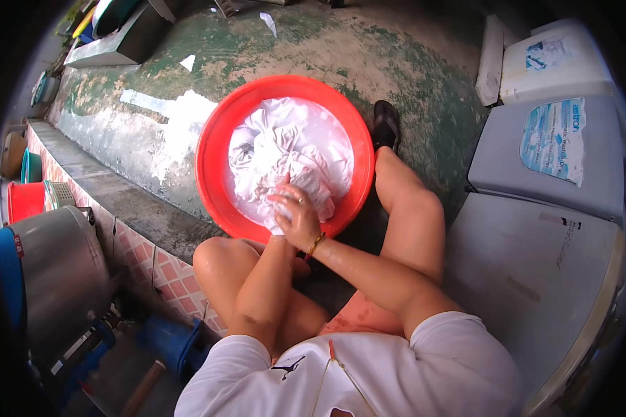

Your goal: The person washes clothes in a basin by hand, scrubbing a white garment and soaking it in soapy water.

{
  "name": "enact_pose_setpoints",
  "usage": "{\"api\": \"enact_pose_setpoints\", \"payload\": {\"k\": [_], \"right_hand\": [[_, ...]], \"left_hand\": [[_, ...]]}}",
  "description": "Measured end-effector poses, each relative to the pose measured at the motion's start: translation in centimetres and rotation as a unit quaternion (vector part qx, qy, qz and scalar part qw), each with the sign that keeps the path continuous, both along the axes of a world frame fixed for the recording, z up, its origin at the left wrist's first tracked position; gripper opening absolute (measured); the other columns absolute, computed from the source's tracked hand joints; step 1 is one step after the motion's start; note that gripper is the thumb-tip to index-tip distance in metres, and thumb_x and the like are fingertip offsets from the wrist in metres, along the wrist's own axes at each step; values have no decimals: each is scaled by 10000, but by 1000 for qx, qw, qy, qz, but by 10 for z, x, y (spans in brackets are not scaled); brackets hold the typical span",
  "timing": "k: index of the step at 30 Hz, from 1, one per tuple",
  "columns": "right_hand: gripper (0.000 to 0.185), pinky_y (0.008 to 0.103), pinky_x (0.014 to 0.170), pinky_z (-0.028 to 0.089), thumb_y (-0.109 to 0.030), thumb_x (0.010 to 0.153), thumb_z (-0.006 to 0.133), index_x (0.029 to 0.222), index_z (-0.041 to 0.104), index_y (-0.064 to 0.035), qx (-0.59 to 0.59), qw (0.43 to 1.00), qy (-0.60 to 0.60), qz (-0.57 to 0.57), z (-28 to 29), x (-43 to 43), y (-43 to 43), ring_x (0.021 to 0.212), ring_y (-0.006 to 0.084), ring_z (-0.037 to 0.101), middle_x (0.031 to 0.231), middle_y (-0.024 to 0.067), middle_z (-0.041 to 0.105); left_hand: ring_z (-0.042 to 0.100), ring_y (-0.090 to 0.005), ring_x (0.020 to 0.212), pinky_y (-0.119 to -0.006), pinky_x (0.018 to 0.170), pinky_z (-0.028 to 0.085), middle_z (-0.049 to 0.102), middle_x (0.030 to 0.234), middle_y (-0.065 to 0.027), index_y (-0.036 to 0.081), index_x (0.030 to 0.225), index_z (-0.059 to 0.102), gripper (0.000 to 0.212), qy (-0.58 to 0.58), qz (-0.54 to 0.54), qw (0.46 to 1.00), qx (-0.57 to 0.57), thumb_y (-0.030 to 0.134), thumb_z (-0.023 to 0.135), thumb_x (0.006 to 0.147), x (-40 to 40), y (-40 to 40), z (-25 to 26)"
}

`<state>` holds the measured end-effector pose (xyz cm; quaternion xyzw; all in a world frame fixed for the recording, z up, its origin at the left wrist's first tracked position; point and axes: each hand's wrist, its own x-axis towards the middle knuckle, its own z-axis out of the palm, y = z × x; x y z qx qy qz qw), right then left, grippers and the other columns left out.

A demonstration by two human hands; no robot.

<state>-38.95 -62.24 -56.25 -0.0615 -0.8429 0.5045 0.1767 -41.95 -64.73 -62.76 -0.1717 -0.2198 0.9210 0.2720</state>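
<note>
A round red plastic basin (208, 172) stands on the floor between my legs. Soaked white laundry (279, 133) lies bunched inside it, in cloudy, sudsy water (321, 117). My right hand (300, 219), with a ring and a beaded bracelet (315, 245), presses and curls over a bunch of white cloth near the basin's close side. From the left, my left forearm (268, 271) reaches to the same spot. White cloth and the right hand cover my left hand, so its fingers are hidden.
Washing machines (548, 151) line the right side. At left are a low tiled ledge (175, 284), a metal tank (60, 266), a blue pump (169, 339) and a red container (26, 202). Worn green concrete (313, 47) stretches beyond the basin.
</note>
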Motion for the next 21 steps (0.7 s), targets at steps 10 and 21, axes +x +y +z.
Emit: {"api": "enact_pose_setpoints", "payload": {"k": [10, 21], "right_hand": [[317, 440, 947, 425, -144, 713, 659, 1029, 670, -131, 15, 999, -37, 1, -10, 11, -6, 1026, 319, 564, 1098, 110, 597], [280, 420, 942, 409, -117, 758, 670, 1029, 633, -60, -55, 998, -23, -27, -16, 16, -13, 1006, 355, 562, 1063, 173, 602]], "left_hand": [[538, -291, 1124, -396, 998, 430, 535, 1229, -156, 110, 1336, 472, 546, 28, -218, 914, -341, 489, 467, 943, 3, -27, -24], [588, -292, 1003, -430, 906, 484, 583, 1161, -181, 29, 1277, 496, 544, 1, -313, 937, -157, 461, 413, 957, -13, -44, -19]]}}
